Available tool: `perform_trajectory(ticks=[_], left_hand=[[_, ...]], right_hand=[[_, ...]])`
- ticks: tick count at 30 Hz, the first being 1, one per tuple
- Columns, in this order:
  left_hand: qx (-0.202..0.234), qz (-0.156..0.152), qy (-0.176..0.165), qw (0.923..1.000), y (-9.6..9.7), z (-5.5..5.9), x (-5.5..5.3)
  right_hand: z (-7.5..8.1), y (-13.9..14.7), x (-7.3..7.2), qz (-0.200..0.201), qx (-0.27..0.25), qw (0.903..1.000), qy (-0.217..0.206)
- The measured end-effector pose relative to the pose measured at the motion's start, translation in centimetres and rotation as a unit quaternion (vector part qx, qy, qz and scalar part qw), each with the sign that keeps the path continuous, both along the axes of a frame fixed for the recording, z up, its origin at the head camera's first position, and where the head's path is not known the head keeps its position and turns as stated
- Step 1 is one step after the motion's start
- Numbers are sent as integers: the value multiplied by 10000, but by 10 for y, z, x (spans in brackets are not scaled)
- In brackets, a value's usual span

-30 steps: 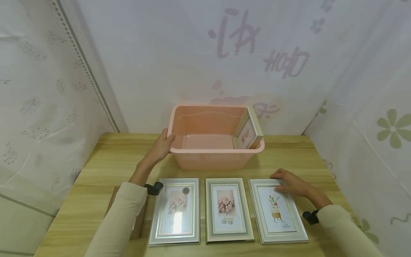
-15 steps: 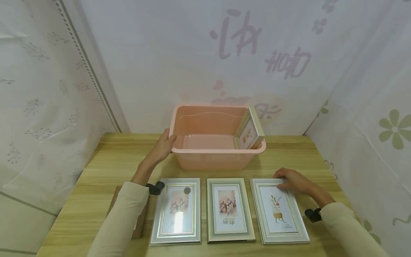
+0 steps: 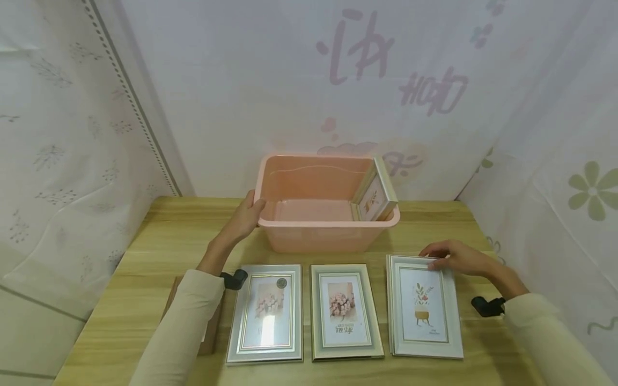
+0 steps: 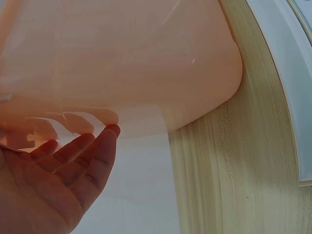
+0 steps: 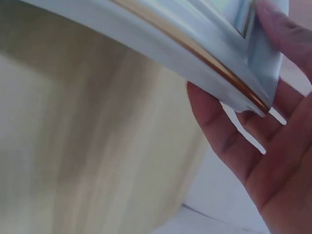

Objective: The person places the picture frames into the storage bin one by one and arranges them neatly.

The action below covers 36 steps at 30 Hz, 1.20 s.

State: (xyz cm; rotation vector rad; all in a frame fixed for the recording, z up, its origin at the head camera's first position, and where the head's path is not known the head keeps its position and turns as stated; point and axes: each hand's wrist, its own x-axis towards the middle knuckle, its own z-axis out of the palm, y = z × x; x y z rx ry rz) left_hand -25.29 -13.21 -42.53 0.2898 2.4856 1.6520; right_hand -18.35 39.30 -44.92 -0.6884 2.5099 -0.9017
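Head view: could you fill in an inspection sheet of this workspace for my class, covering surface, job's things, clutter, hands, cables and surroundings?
Surface: wood-grain table.
Job's things: pink bin, with a tilted frame at its right end; in front, a left frame, middle frame and plant-picture frame.
Clutter: brown item, partly hidden by the left sleeve.
Hands: left hand grips the bin's left rim; right hand pinches the plant-picture frame near its upper right corner.
Cables: nothing seen.
Surroundings: pale printed sheeting behind and on both sides.
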Motion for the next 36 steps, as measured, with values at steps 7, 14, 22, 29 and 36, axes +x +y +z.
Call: perform_trajectory(ticks=[7, 14, 22, 29, 36], left_hand=[[-2, -81, -83, 9999, 4, 2, -1], [-47, -159, -167, 9997, 9, 13, 3], [-57, -114, -6, 9999, 10, -1, -3], [-111, -53, 1, 9999, 9, 0, -3], [-126, -37, 13, 9999, 2, 3, 0]], right_hand=[[27, 11, 2, 134, -32, 9993, 361], [54, 16, 7, -292, 115, 9989, 338], [91, 14, 14, -611, 90, 9917, 1132], [126, 11, 13, -751, -301, 9868, 1400], [150, -10, 4, -528, -715, 9748, 2046]])
